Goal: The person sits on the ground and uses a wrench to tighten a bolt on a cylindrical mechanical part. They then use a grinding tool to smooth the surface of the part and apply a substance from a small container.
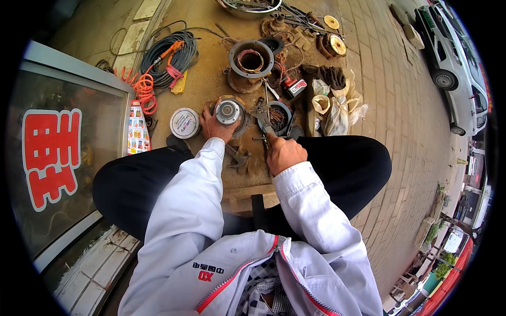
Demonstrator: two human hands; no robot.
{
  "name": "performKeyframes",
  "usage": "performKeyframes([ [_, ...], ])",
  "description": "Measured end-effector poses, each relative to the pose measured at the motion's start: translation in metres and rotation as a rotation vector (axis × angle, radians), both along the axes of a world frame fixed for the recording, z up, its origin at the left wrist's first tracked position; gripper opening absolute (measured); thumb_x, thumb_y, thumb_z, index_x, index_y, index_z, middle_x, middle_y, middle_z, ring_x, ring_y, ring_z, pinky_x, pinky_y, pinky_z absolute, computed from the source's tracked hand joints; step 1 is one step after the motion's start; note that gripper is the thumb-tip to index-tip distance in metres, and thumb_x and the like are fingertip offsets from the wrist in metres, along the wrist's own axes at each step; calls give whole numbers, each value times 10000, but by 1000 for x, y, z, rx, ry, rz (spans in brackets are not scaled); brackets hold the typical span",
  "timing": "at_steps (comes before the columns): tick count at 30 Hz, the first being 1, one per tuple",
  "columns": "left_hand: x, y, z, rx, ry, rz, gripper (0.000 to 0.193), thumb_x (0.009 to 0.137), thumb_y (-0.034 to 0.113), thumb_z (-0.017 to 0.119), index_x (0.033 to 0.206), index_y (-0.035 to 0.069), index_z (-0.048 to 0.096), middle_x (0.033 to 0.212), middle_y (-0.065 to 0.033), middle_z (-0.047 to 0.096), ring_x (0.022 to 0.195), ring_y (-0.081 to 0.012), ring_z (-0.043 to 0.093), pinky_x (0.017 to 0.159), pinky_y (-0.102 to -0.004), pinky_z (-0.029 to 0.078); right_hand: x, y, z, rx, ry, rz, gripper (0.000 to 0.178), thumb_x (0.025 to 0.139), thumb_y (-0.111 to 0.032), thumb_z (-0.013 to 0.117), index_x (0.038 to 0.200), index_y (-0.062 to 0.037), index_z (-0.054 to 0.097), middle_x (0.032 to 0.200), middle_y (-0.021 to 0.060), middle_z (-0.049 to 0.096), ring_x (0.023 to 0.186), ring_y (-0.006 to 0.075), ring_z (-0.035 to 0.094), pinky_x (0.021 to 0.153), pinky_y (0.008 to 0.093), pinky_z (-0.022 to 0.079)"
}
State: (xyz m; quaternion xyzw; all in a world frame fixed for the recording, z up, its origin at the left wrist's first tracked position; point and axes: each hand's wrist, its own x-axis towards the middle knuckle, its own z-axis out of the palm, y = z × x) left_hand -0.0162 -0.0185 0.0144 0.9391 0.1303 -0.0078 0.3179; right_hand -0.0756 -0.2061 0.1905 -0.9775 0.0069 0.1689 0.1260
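Between my knees stands a round metal motor part with a bright shaft end facing up. My left hand is wrapped round its left side. My right hand is closed on the handle of a steel wrench-like tool, whose broad head points away from me, right of the motor part and apart from my left hand. Just beyond that tool sits a dark bowl of rusty screws or bolts. A hammer and a worn glove lie nearer to me. Left of my left hand is a round white-lidded tin.
A rusty motor housing with copper windings stands ahead. Coiled black cable and an orange coiled hose lie left, by a glass door. Plastic bags and a red-and-white box are right. A white car is parked farther off.
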Motion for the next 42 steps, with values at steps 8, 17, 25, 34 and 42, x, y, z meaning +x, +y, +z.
performKeyframes([
  [8, -1, 2, -6, 56, -11, -32, 939, 670, 521, 830, 1480, 281, 422, 1492, -161, 348, 1350, -413, 355, 1155, -489, 296, 1, 0, -2, 20, -61, 19, 359, 859, -157, 588, 1197, -180, 707, 747, 211, 693, 716, 387, 702, 644, 490, 561],
  [17, 2, 3, 10, 3, 43, -23, 897, 699, 522, 823, 1455, 201, 465, 1468, -127, 359, 1343, -389, 348, 1161, -464, 282, -6, -3, -1, -34, -59, 54, 349, 855, -157, 610, 1184, -205, 714, 718, 184, 688, 689, 376, 694, 618, 486, 555],
  [25, -1, 6, -10, 51, -22, -41, 918, 665, 495, 846, 1473, 327, 443, 1494, -182, 356, 1350, -429, 362, 1136, -487, 332, 0, 0, -8, -85, -54, 85, 349, 867, -194, 608, 1199, -226, 712, 710, 192, 684, 663, 374, 695, 598, 479, 557],
  [34, 0, 11, -5, 107, -12, -90, 907, 706, 539, 807, 1472, 209, 452, 1466, -138, 356, 1345, -383, 343, 1165, -465, 269, 1, -6, 9, -57, -57, 103, 294, 879, -153, 581, 1128, -195, 730, 728, 178, 690, 684, 364, 696, 611, 471, 560],
  [42, 1, 14, 1, 108, 18, -155, 922, 707, 524, 812, 1490, 230, 424, 1435, -125, 382, 1330, -361, 383, 1155, -455, 286, 0, 1, -5, -43, -43, 84, 294, 879, -156, 567, 1119, -205, 730, 723, 194, 687, 674, 398, 685, 604, 493, 553],
])
